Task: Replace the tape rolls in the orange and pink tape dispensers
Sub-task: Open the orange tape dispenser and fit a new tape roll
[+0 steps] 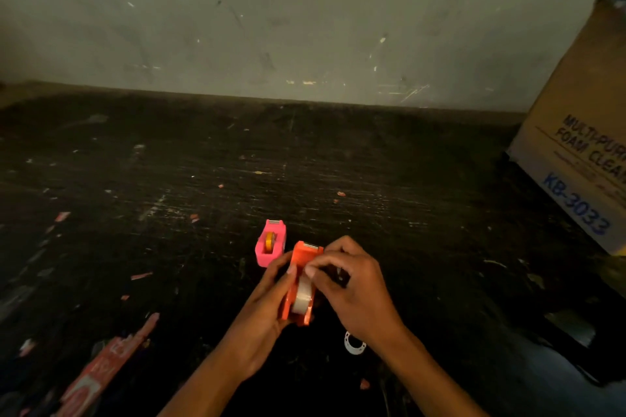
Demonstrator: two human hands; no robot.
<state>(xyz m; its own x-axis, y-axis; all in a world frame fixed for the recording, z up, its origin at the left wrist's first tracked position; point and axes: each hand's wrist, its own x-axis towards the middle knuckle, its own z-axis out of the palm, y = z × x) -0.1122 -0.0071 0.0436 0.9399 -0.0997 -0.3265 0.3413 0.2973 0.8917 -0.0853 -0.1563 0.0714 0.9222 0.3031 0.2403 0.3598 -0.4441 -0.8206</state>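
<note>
Orange tape dispenser (300, 281) is low centre over the dark worktop (169, 196), long axis running away from the person, cutter end at the far end, tilted slightly right. A clear tape roll (302, 296) is seated in its well. Left hand (261, 318) grips the dispenser's left side and near end, fingers closed around the body. Right hand (355, 284) is on the right side, thumb and forefinger pinched together at the top of the roll; can't tell if they hold the tape end. Pink tape dispenser (270, 243) stands on the worktop just beside the orange one, far-left of it, same orientation, with a yellowish roll (269, 242) inside. White plastic ring (354, 343) lies near the right wrist. Cardboard box (582, 145) far right.
</note>
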